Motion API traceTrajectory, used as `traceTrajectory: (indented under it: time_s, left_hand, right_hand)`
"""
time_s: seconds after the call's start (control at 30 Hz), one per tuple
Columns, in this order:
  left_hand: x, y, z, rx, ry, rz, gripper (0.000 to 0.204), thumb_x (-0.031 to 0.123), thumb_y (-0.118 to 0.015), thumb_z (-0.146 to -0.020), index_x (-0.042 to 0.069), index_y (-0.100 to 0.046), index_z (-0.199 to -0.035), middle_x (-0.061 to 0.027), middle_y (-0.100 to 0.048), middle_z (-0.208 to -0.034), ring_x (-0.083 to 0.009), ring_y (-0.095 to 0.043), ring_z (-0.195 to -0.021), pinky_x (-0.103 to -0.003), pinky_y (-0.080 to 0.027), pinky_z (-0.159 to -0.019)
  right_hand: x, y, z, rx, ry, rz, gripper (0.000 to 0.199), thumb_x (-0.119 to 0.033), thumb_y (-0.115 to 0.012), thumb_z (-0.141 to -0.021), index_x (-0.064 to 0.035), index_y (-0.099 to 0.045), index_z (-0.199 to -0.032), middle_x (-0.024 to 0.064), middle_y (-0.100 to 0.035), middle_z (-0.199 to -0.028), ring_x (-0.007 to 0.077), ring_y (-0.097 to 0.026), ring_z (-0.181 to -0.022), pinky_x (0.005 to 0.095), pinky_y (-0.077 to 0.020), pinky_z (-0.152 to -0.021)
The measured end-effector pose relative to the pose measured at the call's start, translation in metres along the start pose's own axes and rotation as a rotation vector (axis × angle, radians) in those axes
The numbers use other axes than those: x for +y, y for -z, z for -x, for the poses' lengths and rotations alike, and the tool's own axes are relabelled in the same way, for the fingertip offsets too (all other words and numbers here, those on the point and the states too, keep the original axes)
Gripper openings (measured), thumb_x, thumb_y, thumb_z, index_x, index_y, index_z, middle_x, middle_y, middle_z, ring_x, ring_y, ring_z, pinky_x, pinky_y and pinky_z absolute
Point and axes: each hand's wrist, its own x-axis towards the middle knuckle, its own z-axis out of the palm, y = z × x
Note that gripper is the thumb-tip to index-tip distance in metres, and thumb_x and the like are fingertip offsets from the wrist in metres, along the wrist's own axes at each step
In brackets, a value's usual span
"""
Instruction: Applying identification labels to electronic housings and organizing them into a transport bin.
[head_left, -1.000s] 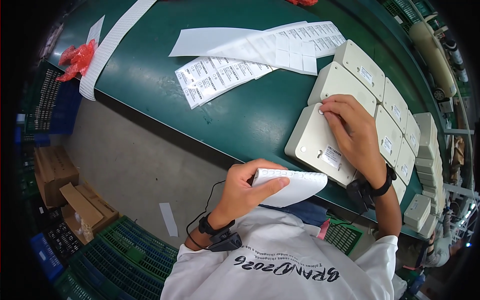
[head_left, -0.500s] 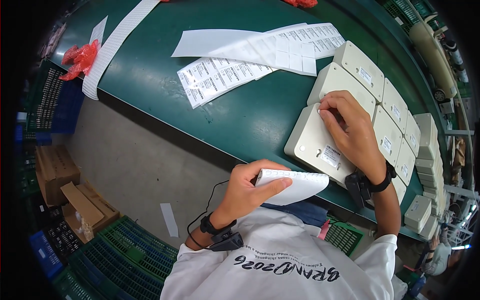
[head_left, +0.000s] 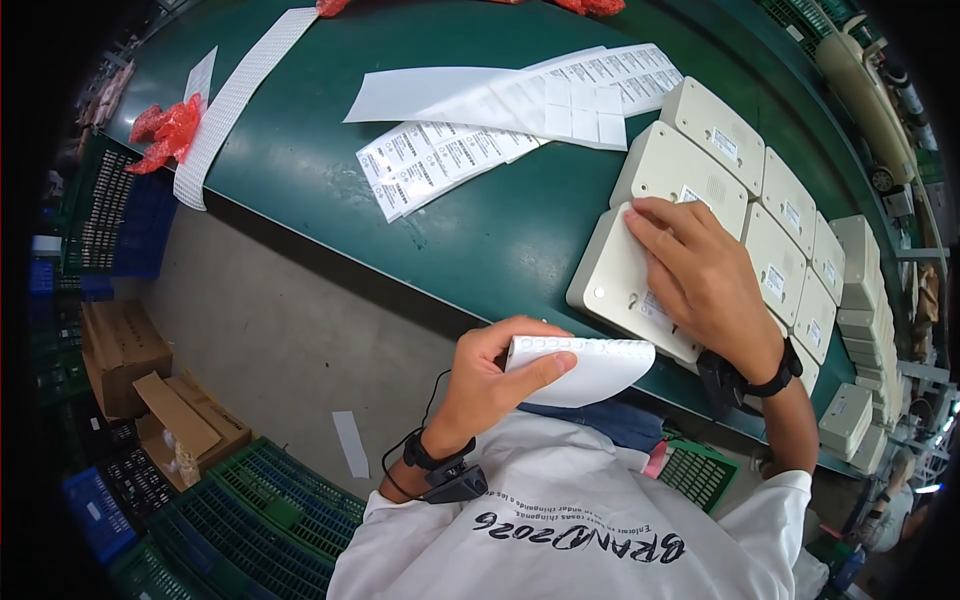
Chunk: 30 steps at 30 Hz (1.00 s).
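Note:
My left hand [head_left: 487, 385] grips a folded white sheet of small round pads [head_left: 590, 375], thumb on top and fingers behind it. A row of clear-white discs shows along its upper fold. My right hand [head_left: 712, 280] rests on the nearest cream plastic housing [head_left: 612, 262], with an index fingertip pressed on its upper left corner. The fingers are stretched over the surface and grip nothing visible; the spot under the fingertip is hidden. A round white pad [head_left: 599, 293] sits at the housing's lower left corner. Its printed label is partly covered by my hand.
More cream housings [head_left: 712, 130] lie in rows beyond and to the right, others stacked [head_left: 862, 320] farther right. Printed label sheets [head_left: 440, 155] lie across the green table [head_left: 300, 150]. Red plastic wrap [head_left: 170, 135] sits at far left. Green crates [head_left: 240, 520] and cardboard boxes [head_left: 125, 350] stand on the floor.
My right hand has gone from a pinch at the housing's corner to pressing that corner with stretched fingers. The left hand still holds the pad sheet, nearly unmoved. The view has shifted slightly.

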Motion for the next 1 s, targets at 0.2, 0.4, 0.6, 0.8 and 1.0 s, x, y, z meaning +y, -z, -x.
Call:
traceTrajectory:
  time_s: [0.2,0.4,0.6,0.8,1.0]
  left_hand:
    - [0.007,-0.007,0.009,-0.046,-0.121,-0.033,0.019,0.005,-0.075,-0.086,0.000,-0.068,-0.103,-0.0072,-0.071,-0.093,-0.0084,-0.065,-0.082,-0.022,-0.051,-0.070]
    - [0.011,-0.022,0.011,-0.086,-0.070,-0.076,0.021,-0.005,-0.075,-0.080,-0.002,-0.067,-0.099,-0.0129,-0.072,-0.094,-0.0110,-0.065,-0.082,-0.024,-0.051,-0.070]
    - [0.012,-0.033,0.014,-0.192,-0.142,-0.219,0.024,-0.009,-0.076,-0.077,-0.002,-0.067,-0.098,-0.0116,-0.071,-0.091,-0.0107,-0.064,-0.081,-0.023,-0.050,-0.068]
    - [0.010,-0.049,0.019,-0.090,-0.118,-0.244,0.022,-0.006,-0.077,-0.078,-0.001,-0.069,-0.098,-0.0086,-0.072,-0.091,-0.0092,-0.064,-0.079,-0.023,-0.050,-0.068]
    - [0.006,-0.049,0.022,-0.070,-0.147,-0.254,0.021,0.003,-0.077,-0.082,0.002,-0.070,-0.101,-0.0058,-0.073,-0.089,-0.0087,-0.068,-0.077,-0.023,-0.052,-0.067]
  right_hand:
    - [-0.048,0.032,0.025,-0.065,-0.049,-0.416,0.024,-0.001,-0.067,-0.083,0.0023,-0.068,-0.107,0.0148,-0.068,-0.101,0.0258,-0.064,-0.086,0.0332,-0.0514,-0.074]
    - [-0.057,0.020,0.074,-0.049,-0.234,-0.570,0.023,-0.001,-0.074,-0.078,-0.0003,-0.068,-0.101,0.0125,-0.070,-0.090,0.0232,-0.065,-0.074,0.0306,-0.0509,-0.066]
    - [-0.053,0.027,0.092,0.017,-0.225,-0.622,0.023,0.000,-0.076,-0.076,-0.0011,-0.068,-0.097,0.0119,-0.070,-0.089,0.0231,-0.066,-0.073,0.0310,-0.0515,-0.064]
    - [-0.063,0.018,0.102,0.201,-0.044,-0.226,0.022,0.002,-0.075,-0.073,-0.0003,-0.065,-0.092,0.0127,-0.069,-0.092,0.0276,-0.066,-0.074,0.0331,-0.0518,-0.064]
    - [-0.065,0.011,0.101,0.273,0.002,-0.216,0.032,0.008,-0.074,-0.070,-0.0009,-0.060,-0.097,0.0119,-0.068,-0.095,0.0298,-0.065,-0.077,0.0342,-0.0515,-0.066]
